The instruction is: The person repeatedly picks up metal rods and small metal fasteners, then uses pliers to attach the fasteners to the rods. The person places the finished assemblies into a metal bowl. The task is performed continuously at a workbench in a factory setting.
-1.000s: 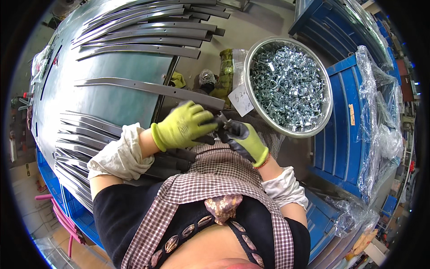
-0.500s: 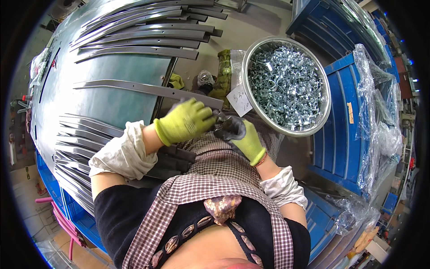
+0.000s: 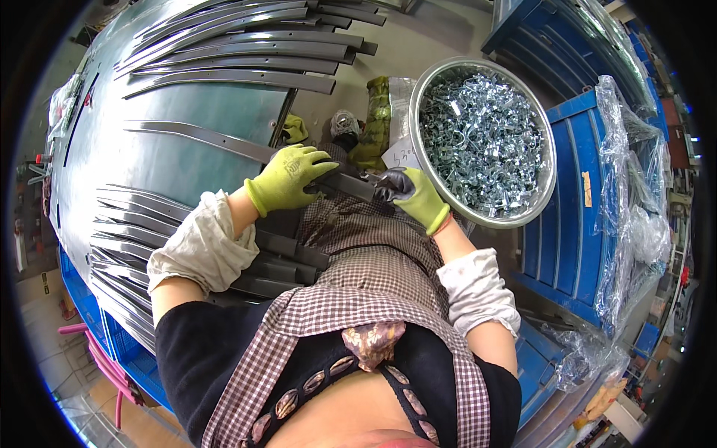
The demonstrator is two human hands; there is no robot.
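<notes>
One long dark strip (image 3: 209,140) with small holes reaches from the green tabletop past its edge, over my lap. My left hand (image 3: 290,178), in a yellow-green glove with a dark palm, is closed around it near its free end. At the very tip of the strip my right hand (image 3: 412,196), gloved alike, has its fingers pinched together. A small metal piece seems to be at these fingertips, but it is too small and covered to make out. Right of my right hand, a round metal basin (image 3: 551,160) holds many small shiny metal clips (image 3: 482,145).
More dark strips (image 3: 246,48) fan out on the far part of the table (image 3: 187,108), and another bunch (image 3: 142,231) lies nearer, jutting toward my lap. Blue metal bins (image 3: 571,201) with clear plastic film stand at the right. A paper with handwriting (image 3: 399,154) is beside the basin.
My two hands have moved apart, the left one back along the strip and up. The strip's free end has come lower, and my right hand is at its tip.
</notes>
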